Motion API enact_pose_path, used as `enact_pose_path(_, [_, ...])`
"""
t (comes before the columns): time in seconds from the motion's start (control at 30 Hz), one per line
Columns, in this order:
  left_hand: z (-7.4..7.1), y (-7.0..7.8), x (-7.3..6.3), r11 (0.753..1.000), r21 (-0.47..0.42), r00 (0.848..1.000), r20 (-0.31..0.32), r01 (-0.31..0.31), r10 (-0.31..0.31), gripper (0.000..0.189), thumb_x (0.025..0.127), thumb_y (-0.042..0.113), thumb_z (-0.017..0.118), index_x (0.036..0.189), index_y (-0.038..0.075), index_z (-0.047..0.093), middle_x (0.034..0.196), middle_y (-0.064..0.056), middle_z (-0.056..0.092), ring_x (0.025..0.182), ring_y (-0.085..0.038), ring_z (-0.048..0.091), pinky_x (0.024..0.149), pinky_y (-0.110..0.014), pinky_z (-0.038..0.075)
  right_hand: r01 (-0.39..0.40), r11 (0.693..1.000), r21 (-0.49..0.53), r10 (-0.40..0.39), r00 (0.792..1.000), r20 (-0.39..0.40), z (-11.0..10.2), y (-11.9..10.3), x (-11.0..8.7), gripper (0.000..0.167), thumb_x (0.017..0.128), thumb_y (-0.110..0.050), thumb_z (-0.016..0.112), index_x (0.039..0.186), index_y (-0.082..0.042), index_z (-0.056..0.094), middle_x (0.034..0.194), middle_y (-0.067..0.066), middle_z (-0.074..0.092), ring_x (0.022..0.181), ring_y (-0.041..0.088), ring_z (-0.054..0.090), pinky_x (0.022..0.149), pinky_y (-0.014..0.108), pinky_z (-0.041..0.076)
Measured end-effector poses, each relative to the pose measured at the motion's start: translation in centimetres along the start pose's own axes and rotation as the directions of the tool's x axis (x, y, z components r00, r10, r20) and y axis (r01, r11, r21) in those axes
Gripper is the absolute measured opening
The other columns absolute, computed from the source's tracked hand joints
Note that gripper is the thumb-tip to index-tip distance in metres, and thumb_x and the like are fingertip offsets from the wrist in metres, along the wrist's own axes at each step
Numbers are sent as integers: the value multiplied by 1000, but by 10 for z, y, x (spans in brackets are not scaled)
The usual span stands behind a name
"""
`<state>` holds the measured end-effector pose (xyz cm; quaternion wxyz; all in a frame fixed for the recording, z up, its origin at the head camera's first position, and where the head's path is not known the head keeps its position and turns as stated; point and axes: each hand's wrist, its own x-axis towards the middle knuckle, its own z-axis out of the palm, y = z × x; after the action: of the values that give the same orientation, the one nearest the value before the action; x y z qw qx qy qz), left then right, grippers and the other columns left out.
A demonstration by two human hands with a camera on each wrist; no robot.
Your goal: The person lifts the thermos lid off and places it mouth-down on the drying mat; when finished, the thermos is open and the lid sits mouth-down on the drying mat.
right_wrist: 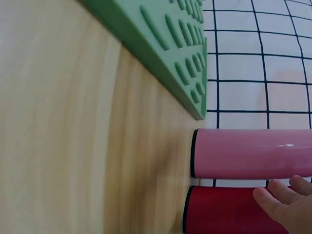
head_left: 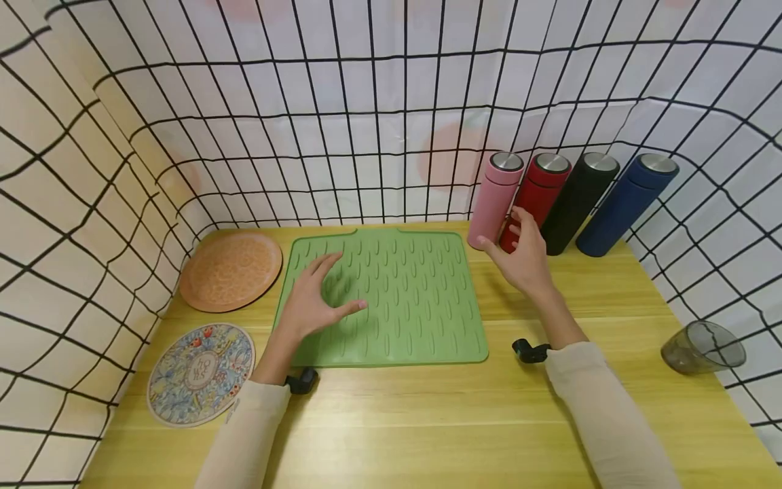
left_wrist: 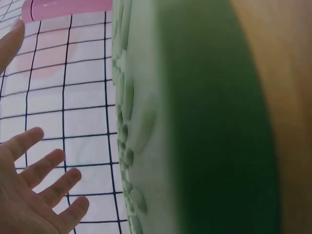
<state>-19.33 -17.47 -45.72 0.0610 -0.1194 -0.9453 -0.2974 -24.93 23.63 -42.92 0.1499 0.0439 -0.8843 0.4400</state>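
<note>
My left hand [head_left: 305, 302] hovers over the left part of a green ridged mat [head_left: 415, 305], thumb spread away from the fingers and nothing in its grasp. In the left wrist view its fingers [left_wrist: 57, 181] are spread apart. To the right of the mat, my right hand [head_left: 524, 261] reaches toward a pink bottle [head_left: 492, 207] and a red bottle [head_left: 542, 187], with thumb and fingers apart. Both bottles stand upright with silver-topped lids. In the right wrist view, the fingertips overlap the red bottle [right_wrist: 224, 210], just below the pink bottle [right_wrist: 243, 154].
A dark green-black bottle [head_left: 577, 207] and a blue bottle [head_left: 626, 207] continue the row rightward. On the left lie an orange round mat [head_left: 231, 272] and a patterned disc [head_left: 201, 375]. A smoky glass [head_left: 696, 348] stands at right. Black wire grid [head_left: 373, 112] borders the wooden table [head_left: 415, 421].
</note>
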Motion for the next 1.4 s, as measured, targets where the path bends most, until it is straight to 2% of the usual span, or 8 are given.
enact_pose_path(0.17, [1, 4, -1, 999, -36, 1000, -18, -3, 3, 108, 72, 73, 80, 161, 35, 33, 168, -7, 32, 152, -42, 33, 112, -74, 34, 1, 999, 48, 1, 999, -43, 7, -4, 7, 91, 91, -42, 77, 159, -9, 27, 158, 19, 39, 142, 42, 45, 114, 62, 43])
enact_pose_path(0.37, [4, 9, -1, 998, -59, 1000, -19, 14, -15, 107, 71, 74, 79, 161, 39, 32, 168, -5, 31, 152, -44, 32, 111, -76, 33, -58, 994, 88, 64, 995, -75, 13, -13, 13, 93, 92, -37, 77, 162, -12, 21, 162, 16, 33, 144, 40, 42, 116, 58, 42])
enact_pose_path(0.53, [5, 10, 0, 996, -86, 999, -39, 14, -18, 106, 70, 76, 79, 160, 42, 32, 168, -4, 33, 152, -42, 32, 112, -77, 31, -76, 988, 137, 92, 988, -121, 21, -13, 18, 98, 89, -38, 79, 163, -16, 18, 163, 11, 33, 143, 36, 44, 116, 56, 44])
enact_pose_path(0.67, [6, 12, 0, 993, -119, 998, -57, -25, 19, 105, 70, 73, 81, 159, 40, 35, 166, -4, 35, 152, -40, 33, 114, -75, 31, -83, 990, 114, 100, 982, -157, 29, -11, 21, 103, 87, -43, 81, 164, -21, 17, 161, 11, 37, 142, 32, 45, 118, 52, 43])
enact_pose_path(0.83, [8, 13, 0, 985, -160, 997, -64, -61, 51, 104, 70, 68, 84, 158, 38, 38, 165, -3, 38, 152, -36, 34, 116, -73, 30, -92, 994, 65, 105, 968, -229, 40, -8, 25, 105, 83, -48, 83, 163, -21, 21, 157, 12, 39, 142, 33, 43, 120, 48, 38])
enact_pose_path(0.97, [10, 14, -1, 981, -180, 996, -65, -74, 63, 102, 70, 67, 85, 157, 41, 38, 164, -3, 40, 152, -34, 35, 117, -72, 30, -109, 992, 66, 124, 952, -280, 48, -5, 29, 101, 83, -46, 83, 161, -19, 26, 153, 11, 39, 137, 32, 44, 117, 44, 40])
enact_pose_path(1.23, [14, 18, -1, 979, -185, 996, -27, -84, 81, 105, 71, 71, 82, 159, 42, 34, 165, 1, 39, 153, -34, 33, 116, -72, 30, -150, 988, 36, 154, 926, -344, 54, -6, 36, 79, 90, -41, 78, 153, -10, 43, 143, 16, 43, 133, 31, 45, 115, 43, 40])
enact_pose_path(1.4, [16, 18, -1, 975, -195, 995, -26, -104, 101, 104, 72, 71, 82, 159, 40, 35, 165, 0, 39, 153, -33, 34, 117, -71, 30, -175, 978, 114, 204, 919, -337, 57, -7, 40, 78, 89, -43, 79, 150, -13, 39, 147, 12, 53, 134, 28, 52, 116, 41, 43])
